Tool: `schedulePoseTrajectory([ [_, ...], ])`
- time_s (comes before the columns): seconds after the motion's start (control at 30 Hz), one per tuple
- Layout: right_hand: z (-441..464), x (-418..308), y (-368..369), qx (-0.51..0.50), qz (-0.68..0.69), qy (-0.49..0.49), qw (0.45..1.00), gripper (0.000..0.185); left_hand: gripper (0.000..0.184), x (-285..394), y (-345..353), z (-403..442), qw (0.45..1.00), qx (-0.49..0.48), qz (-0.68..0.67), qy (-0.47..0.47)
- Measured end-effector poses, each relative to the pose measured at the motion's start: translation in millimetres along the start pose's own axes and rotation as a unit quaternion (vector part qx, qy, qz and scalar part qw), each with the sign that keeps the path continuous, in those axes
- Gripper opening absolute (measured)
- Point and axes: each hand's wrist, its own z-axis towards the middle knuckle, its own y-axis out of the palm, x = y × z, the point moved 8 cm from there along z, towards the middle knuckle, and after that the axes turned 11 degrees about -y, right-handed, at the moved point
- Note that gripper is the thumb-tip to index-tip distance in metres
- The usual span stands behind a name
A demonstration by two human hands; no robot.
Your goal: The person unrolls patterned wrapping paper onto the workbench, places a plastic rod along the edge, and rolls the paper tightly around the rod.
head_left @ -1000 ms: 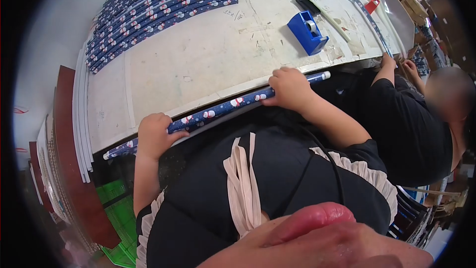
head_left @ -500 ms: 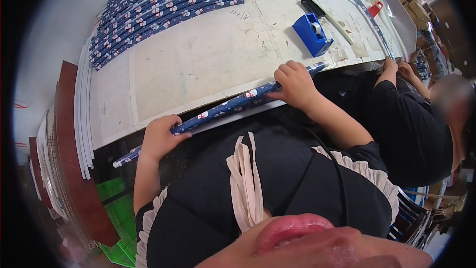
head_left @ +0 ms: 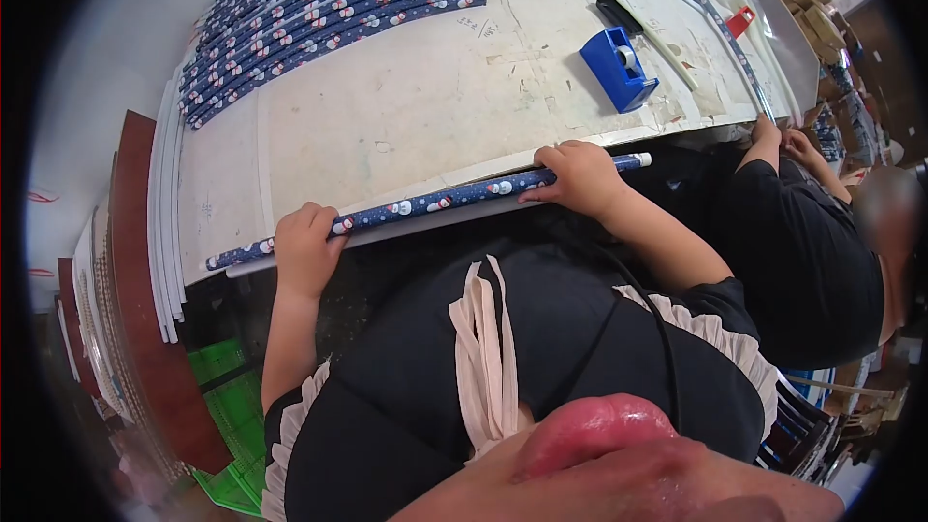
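Observation:
A roll of dark blue wrapping paper with a snowman print lies along the table's front edge, its right end slightly higher in view. Near its left part, my left hand is wrapped round the roll. My right hand grips it close to the right end, thumb underneath and fingers on top. A pale core shows at the roll's right tip. Just below the roll runs a white strip, partly hidden by my hands; I cannot tell what it is.
On the white table lies a stack of snowman-print rolls at the back left. A blue tape dispenser and black tool stand at right. A person in black works beside me. A green crate sits below left.
The roll has turned and come up to the table edge; its right end now shows a pale core. Both hands have shifted along with it and keep their hold.

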Motion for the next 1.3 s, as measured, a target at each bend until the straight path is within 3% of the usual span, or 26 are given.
schedulePoseTrajectory([
  [0.03, -0.8, 0.4, 0.3, 0.0, 0.002, -0.002, 1.0, 0.048, 0.033, -8.2, 9.6, -4.4, 1.0, -0.019, -0.001, -0.009],
  [0.1, -2.8, -17.3, -16.3, 0.093, -0.115, -0.096, 0.984, 0.05, 0.03, -15.4, 21.6, -12.1, 0.998, -0.034, -0.052, -0.025],
  [0.2, -1.9, -22.5, -24.7, 0.089, -0.136, -0.063, 0.985, 0.047, 0.037, -16.2, 31.4, -16.7, 0.997, -0.063, -0.05, -0.015],
  [0.23, -0.3, -20.6, -23.6, 0.087, -0.134, -0.064, 0.985, 0.047, 0.034, -9.9, 24.7, -16.5, 0.999, -0.028, -0.014, 0.022],
  [0.3, -0.6, -3.8, 8.7, -0.075, 0.02, 0.015, 0.997, 0.044, 0.031, -10.7, 25.2, -16.6, 0.999, -0.02, 0.024, 0.029],
  [0.33, -4.1, -2.2, 13.6, -0.076, 0.021, 0.015, 0.997, 0.044, 0.028, -9.7, 24.9, -16.8, 0.997, -0.007, 0.061, 0.037],
  [0.4, -6.9, -4.6, 10.2, 0.014, -0.026, -0.051, 0.998, 0.048, 0.029, -12.5, 26.4, -16.5, 0.999, -0.034, 0.013, 0.003],
  [0.43, -6.2, -11.1, 0.8, 0.075, -0.082, -0.088, 0.99, 0.058, 0.031, -16.2, 29.1, -16.5, 0.997, -0.064, -0.036, -0.031],
  [0.53, -8.6, -10.0, -3.6, 0.068, -0.083, -0.002, 0.994, 0.058, 0.032, -13.2, 26.5, -13.8, 0.998, -0.054, -0.019, -0.028],
  [0.57, -4.1, -5.3, -0.1, -0.019, -0.031, 0.067, 0.997, 0.058, 0.032, -13.6, 26.7, -13.3, 0.998, -0.055, -0.018, -0.027],
  [0.63, -5.6, 3.6, 11.7, -0.069, 0.012, 0.071, 0.995, 0.059, 0.031, -12.0, 30.9, -14.3, 0.996, -0.078, 0.034, -0.01],
  [0.7, -12.6, 10.0, 26.7, -0.119, 0.053, 0.072, 0.989, 0.061, 0.03, -9.4, 26.5, -13.3, 0.996, -0.085, -0.005, -0.035],
  [0.77, -15.4, -11.9, -8.9, 0.125, -0.13, -0.065, 0.981, 0.068, 0.028, -11.4, 25.7, -12.4, 0.993, -0.092, -0.045, -0.062],
  [0.8, -16.1, -11.9, -8.1, 0.124, -0.128, -0.065, 0.982, 0.068, 0.027, -9.8, 21.8, -11.6, 0.997, -0.06, -0.026, -0.041],
  [0.83, -11.7, -2.7, 1.3, 0.035, -0.073, -0.001, 0.997, 0.062, 0.027, -7.4, 17.7, -11.1, 0.999, -0.028, -0.007, -0.02],
  [0.9, -7.2, 8.2, 15.2, -0.147, 0.069, 0.12, 0.979, 0.055, 0.027, -9.2, 21.1, -10.0, 0.998, -0.057, -0.006, -0.034],
  [0.93, -10.3, 13.4, 22.7, -0.146, 0.07, 0.12, 0.98, 0.055, 0.026, -11.1, 24.6, -8.8, 0.995, -0.083, -0.006, -0.047],
  [1.0, -13.0, -1.4, -0.1, 0.108, -0.096, -0.06, 0.988, 0.061, 0.026, -9.8, 25.0, -6.9, 0.989, -0.131, -0.029, -0.061],
  [1.03, -12.0, -9.1, -12.6, 0.138, -0.127, -0.069, 0.98, 0.062, 0.026, -10.1, 29.9, -8.6, 0.979, -0.181, -0.053, -0.075],
  [1.07, -11.9, -10.4, -14.9, 0.137, -0.125, -0.069, 0.98, 0.062, 0.026, -10.8, 32.1, -8.5, 0.979, -0.182, -0.053, -0.077],
  [1.13, -11.0, 5.1, 16.0, -0.057, -0.011, 0.015, 0.998, 0.049, 0.025, -1.3, 30.3, -8.2, 0.995, -0.091, 0.039, 0.023],
  [1.17, -11.7, 5.4, 17.9, -0.057, -0.01, 0.015, 0.998, 0.049, 0.023, -6.4, 38.2, -9.8, 0.994, -0.112, 0.006, 0.0],
  [1.3, -8.0, -11.7, -14.3, 0.111, -0.119, -0.059, 0.985, 0.049, 0.023, -10.3, 31.2, -10.0, 0.989, -0.123, -0.032, -0.075],
])
